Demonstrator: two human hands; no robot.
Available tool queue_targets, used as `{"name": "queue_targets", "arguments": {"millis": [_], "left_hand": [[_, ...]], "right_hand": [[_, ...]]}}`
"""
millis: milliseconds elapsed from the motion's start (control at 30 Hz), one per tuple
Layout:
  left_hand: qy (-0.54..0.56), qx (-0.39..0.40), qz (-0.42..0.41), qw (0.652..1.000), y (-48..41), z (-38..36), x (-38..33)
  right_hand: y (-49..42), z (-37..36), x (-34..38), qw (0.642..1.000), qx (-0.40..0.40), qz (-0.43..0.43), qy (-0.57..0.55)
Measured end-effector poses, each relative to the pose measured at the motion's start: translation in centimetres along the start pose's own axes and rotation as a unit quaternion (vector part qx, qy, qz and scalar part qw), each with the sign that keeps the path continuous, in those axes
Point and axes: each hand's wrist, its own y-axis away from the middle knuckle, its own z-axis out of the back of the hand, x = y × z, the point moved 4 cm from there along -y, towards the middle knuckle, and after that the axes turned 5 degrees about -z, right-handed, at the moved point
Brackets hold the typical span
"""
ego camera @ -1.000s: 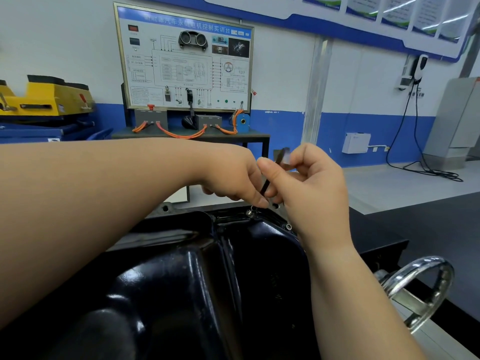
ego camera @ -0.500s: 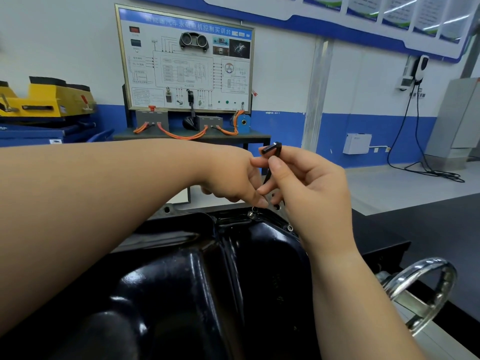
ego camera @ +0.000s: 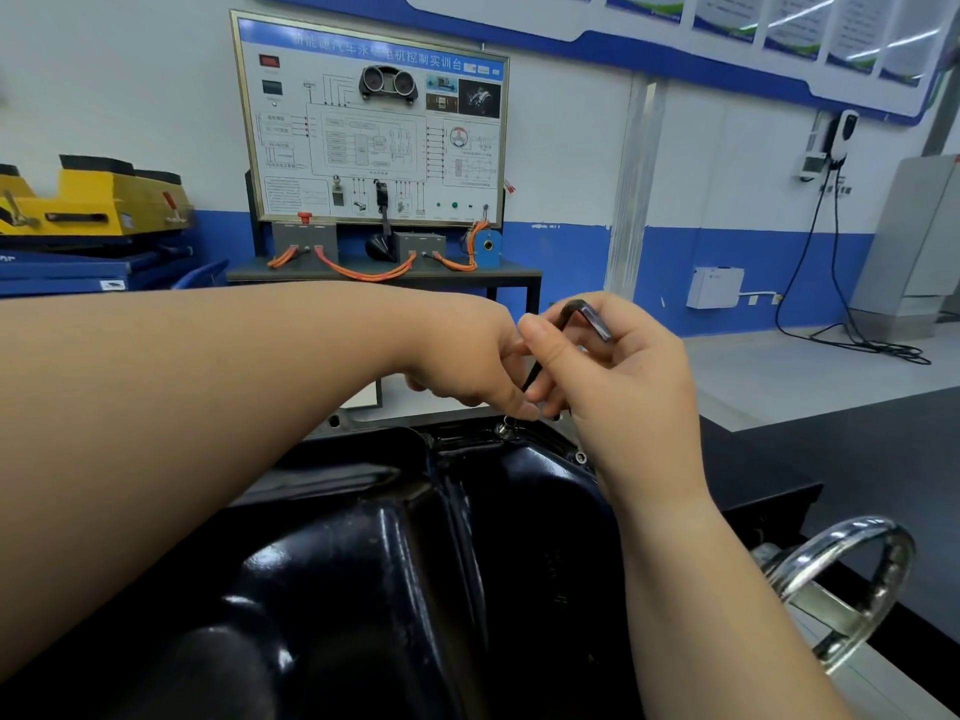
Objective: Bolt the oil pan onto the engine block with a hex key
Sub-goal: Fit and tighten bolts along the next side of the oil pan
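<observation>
A glossy black oil pan point(ego camera: 363, 563) fills the lower middle of the view, lying on the grey engine block flange point(ego camera: 343, 420). At the pan's far rim a bolt point(ego camera: 504, 427) stands upright, and a second bolt point(ego camera: 581, 458) sits to its right. My right hand point(ego camera: 618, 387) pinches the bent top of a black hex key point(ego camera: 582, 317), whose long shaft runs down to the upright bolt. My left hand point(ego camera: 467, 356) reaches across, fingertips curled around the lower shaft just above the bolt. The shaft's tip is hidden by fingers.
A chrome handwheel point(ego camera: 841, 584) sticks out at the lower right beside a dark bench top point(ego camera: 857, 459). Behind stands a training panel point(ego camera: 371, 122) on a table with orange cables. A yellow and blue machine point(ego camera: 88, 215) sits far left; a grey cabinet point(ego camera: 919, 241) far right.
My right hand has turned the hex key's short arm around, from pointing left toward my left hand to pointing right. My left hand stays at the bolt.
</observation>
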Motion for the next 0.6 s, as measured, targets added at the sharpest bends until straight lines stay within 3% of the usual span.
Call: {"name": "queue_targets", "arguments": {"millis": [167,600], "left_hand": [[-0.004,-0.007,0.003,1.000,0.22,0.14,0.07],[-0.002,0.009,0.006,1.000,-0.06,-0.05,0.18]], "right_hand": [[0.14,-0.28,0.11,0.999,0.035,0.004,0.009],[-0.17,0.27,-0.02,0.999,-0.029,0.004,0.021]]}}
